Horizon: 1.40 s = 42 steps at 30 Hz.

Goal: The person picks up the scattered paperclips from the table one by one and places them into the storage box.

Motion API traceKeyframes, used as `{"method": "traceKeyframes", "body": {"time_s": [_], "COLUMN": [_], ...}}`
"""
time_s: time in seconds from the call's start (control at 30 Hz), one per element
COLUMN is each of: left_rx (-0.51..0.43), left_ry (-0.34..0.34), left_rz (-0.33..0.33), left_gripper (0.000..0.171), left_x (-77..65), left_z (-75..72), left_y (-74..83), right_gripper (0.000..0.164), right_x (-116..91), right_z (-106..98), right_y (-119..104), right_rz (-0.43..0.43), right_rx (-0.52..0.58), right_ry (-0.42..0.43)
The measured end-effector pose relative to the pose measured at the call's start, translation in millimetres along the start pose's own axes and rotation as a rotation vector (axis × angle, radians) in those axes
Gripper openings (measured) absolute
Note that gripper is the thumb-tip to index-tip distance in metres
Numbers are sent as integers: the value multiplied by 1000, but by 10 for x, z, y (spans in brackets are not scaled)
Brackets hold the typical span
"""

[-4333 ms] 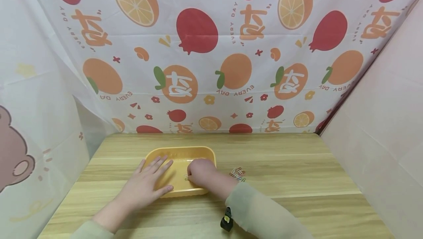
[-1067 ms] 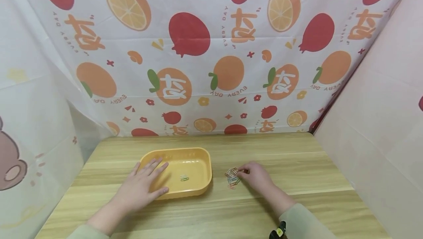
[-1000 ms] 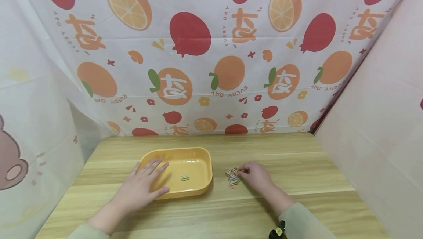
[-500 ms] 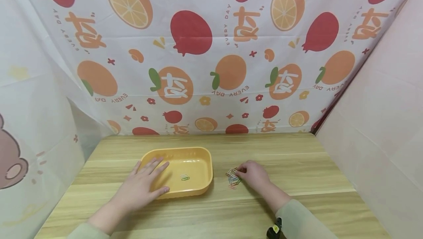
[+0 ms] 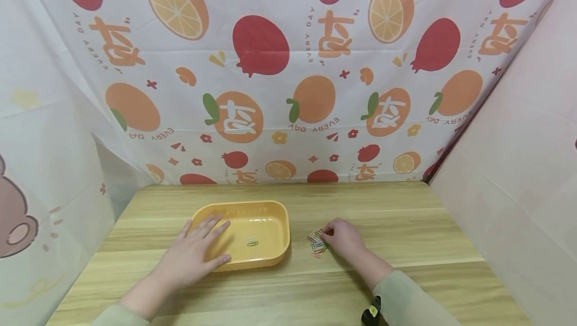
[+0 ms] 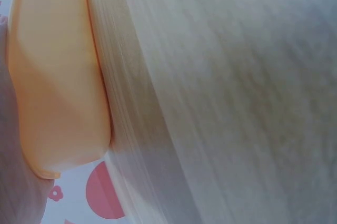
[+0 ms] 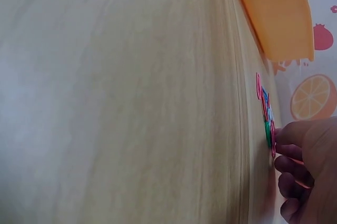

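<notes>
My left hand rests spread over the left side of a yellow plastic tray, its fingers straight across the rim and the thumb along the near edge. A few paper clips, one of them green, lie on the tray floor. Right of the tray is a small pile of coloured paper clips on the table. My right hand has its curled fingers and thumb right at the pile's right side. In the right wrist view, the fingertips reach red and green clips; I cannot tell whether one is pinched.
The wooden table ends at a fruit-printed cloth behind it. Pale cloth walls stand at both sides. A dark object with a yellow spot hangs at the right sleeve.
About four seconds ago my right hand was inside the tray with clips; it has since moved right to the pile. Lately its fingertips have shifted slightly left into the pile. My left hand stays put.
</notes>
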State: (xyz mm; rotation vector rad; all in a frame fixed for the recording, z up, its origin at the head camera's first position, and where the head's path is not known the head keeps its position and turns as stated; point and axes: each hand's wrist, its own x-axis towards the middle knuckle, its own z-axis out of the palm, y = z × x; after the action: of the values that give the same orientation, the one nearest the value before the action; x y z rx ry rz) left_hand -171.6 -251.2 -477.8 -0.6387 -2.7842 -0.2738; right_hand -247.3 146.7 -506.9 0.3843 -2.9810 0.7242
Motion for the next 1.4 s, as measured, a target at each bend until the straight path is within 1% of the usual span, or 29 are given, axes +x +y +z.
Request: {"method": "traceKeyframes", "body": {"time_s": [0.2, 0.37, 0.5, 0.67, 0.77, 0.93, 1.13, 1.23, 1.4], "left_rx": [-10, -15, -13, -9, -9, -10, -9, -12, -12], "left_ry": [-3, -12, -7, -12, -21, -22, -2, 9, 6], "left_rz": [-6, -11, -9, -12, -16, -17, -7, -2, -1], "left_gripper": [78, 77, 77, 78, 78, 78, 78, 78, 78], "left_x": [4, 1, -3, 0, 1, -1, 0, 0, -6], "left_z": [-20, -25, -19, -7, -2, -6, -14, -14, -10], "left_y": [22, 35, 29, 9, 0, 0, 17, 23, 19], "right_gripper": [10, 11, 14, 16, 15, 10, 8, 7, 6], "right_x": [21, 23, 30, 34, 33, 41, 33, 26, 22], "right_z": [-10, -24, -32, -24, -11, 9, -13, -38, -70], "right_y": [-11, -11, -7, 12, 33, 71, 94, 93, 99], "right_rz": [7, 15, 2, -8, -4, -26, -31, -25, -1], "right_rx": [60, 69, 85, 76, 87, 121, 143, 187, 255], "right_ry": [-9, -29, -58, -74, -74, -66, -54, -50, -44]}}
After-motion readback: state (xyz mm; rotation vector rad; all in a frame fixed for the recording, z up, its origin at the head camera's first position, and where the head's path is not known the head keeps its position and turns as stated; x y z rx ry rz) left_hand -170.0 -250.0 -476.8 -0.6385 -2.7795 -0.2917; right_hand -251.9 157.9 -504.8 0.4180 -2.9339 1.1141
